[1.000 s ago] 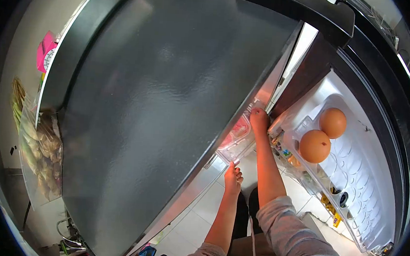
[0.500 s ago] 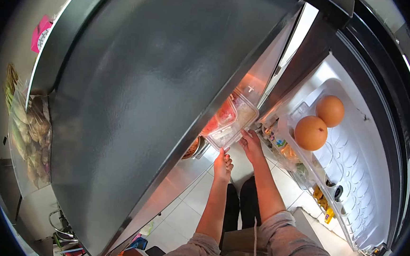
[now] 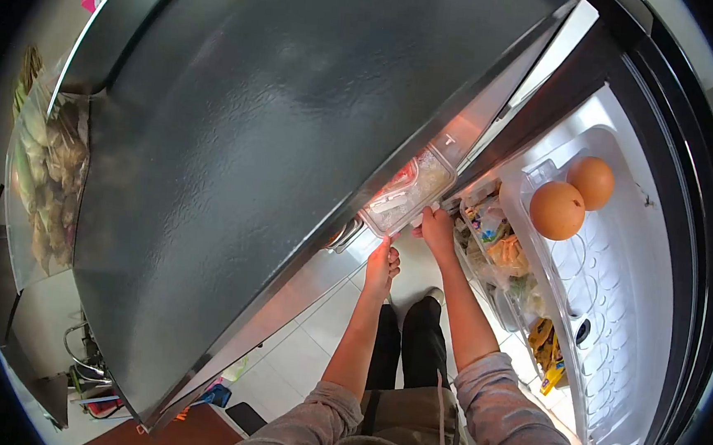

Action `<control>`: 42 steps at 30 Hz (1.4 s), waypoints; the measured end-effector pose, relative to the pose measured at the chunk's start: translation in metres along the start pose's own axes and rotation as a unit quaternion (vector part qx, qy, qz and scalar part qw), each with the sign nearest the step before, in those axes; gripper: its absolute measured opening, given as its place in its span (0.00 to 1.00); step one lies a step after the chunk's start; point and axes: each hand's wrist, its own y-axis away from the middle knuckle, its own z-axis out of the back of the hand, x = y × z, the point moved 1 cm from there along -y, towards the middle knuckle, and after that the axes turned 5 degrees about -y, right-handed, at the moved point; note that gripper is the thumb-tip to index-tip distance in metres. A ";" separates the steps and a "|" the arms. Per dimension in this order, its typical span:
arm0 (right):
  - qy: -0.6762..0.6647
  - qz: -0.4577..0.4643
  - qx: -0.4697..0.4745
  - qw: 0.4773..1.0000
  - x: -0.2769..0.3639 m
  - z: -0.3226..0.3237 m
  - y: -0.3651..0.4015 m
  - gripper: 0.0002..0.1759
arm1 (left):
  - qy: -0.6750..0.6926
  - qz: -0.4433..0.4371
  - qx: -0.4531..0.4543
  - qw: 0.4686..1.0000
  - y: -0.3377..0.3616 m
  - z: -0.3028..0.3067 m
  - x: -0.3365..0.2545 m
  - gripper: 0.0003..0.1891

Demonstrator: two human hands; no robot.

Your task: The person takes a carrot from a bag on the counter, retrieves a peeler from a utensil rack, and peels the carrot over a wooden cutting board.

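Observation:
A clear plastic container (image 3: 434,174) with pale contents sits partly inside the open fridge, under the dark fridge top. Something red (image 3: 401,178) shows at its inner side, largely hidden by the fridge's edge. My left hand (image 3: 382,262) is closed, thumb and fingers pinching the container's near corner. At the outer corner, my right hand (image 3: 435,229) has its fingers bent around the edge. A round container (image 3: 345,236) lies deeper inside, to the left of my left hand, mostly covered.
The open fridge door (image 3: 626,324) stands on my right, with two round orange-brown fruits (image 3: 557,211) in its upper shelf and packets (image 3: 507,255) below. The dark fridge top (image 3: 279,151) fills the left. A bag of vegetables (image 3: 45,184) hangs beyond it.
The container and both hands have gone a little farther in, and less of the red contents shows. My right fingers have curled more. The whole view has shifted.

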 end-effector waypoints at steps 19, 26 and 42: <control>0.096 0.121 -0.049 0.987 0.059 0.016 0.030 0.24 | 0.318 0.052 0.175 0.930 -0.034 -0.094 0.000 0.11; 0.009 0.063 -0.022 0.998 0.043 0.007 0.026 0.23 | 0.332 0.029 0.124 0.935 -0.030 -0.045 0.015 0.10; -0.145 0.075 0.028 0.986 0.014 -0.006 0.008 0.17 | 0.318 -0.014 0.029 0.948 -0.017 -0.039 0.009 0.10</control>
